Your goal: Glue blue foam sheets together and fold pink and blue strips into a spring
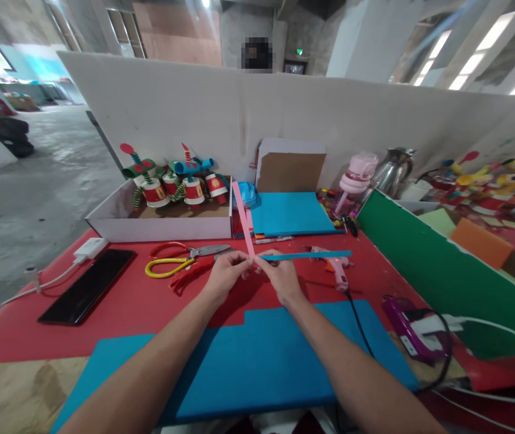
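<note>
A pink paper strip (243,220) and a blue paper strip (316,255) meet at one end, roughly at a right angle. My left hand (229,272) pinches them at the joined end, its fingertips closed. From the other side my right hand (280,274) pinches the same corner, thumb against the strips. The pink strip points away from me and the blue one runs off to the right. Behind the blue strip lies a pink hot glue gun (338,271). Scissors with red and yellow handles (171,266) rest left of my left hand, beside red-handled pliers (189,276).
A white box (162,229) holds several paper-cup figures. Blue sheets (291,214), a pink bottle (354,175) and a metal jug (391,172) stand behind. A phone (88,288) lies left; a green board (442,271) and purple power strip (413,328) are right. Blue card (257,367) lies under my forearms.
</note>
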The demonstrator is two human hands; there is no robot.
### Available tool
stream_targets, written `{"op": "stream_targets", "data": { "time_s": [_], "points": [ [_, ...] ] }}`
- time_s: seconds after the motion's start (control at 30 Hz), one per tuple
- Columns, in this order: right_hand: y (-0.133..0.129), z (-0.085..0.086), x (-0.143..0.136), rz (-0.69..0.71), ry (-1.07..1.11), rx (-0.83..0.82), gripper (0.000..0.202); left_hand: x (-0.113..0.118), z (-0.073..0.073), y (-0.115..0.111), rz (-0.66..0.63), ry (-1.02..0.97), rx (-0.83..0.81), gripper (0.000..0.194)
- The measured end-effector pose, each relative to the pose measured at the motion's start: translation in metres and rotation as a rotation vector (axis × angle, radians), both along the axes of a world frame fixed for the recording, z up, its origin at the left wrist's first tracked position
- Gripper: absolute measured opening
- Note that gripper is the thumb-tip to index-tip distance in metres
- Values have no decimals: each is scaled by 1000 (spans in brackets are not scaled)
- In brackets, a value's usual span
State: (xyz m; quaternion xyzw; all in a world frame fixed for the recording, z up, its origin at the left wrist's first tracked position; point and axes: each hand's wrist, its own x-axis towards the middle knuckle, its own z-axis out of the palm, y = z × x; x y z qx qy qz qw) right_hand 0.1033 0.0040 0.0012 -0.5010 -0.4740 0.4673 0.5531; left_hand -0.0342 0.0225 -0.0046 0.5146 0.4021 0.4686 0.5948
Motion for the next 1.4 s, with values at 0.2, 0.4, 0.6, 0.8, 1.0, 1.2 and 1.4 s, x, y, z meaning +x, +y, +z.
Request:
{"op": "stream_targets", "data": {
  "time_s": [0.2, 0.4, 0.6, 0.8, 1.0, 1.2, 1.4],
  "points": [
    [7, -10, 0, 61, 337, -159, 22, 0, -1, 3, 37, -116, -84, 26],
    [5, -7, -1, 92, 395, -182, 29, 0, 0, 1, -7, -92, -61, 28],
    [4, -8, -1, 110, 362, -195, 32, 0, 0, 1, 17, -50, -59, 29],
    [5, -9, 0, 96, 323, -193, 31, 1, 0, -2, 30, -28, -40, 21],
    [5, -10, 0, 73, 281, -178, 32, 3, -3, 1, 47, -4, -48, 19],
    [5, -11, 2, 46, 229, -148, 32, 2, -6, 2, 15, -43, -59, 25],
    [6, -12, 2, 32, 147, -141, 31, 1, -7, 4, 39, 14, -19, 22]
  ]
}}
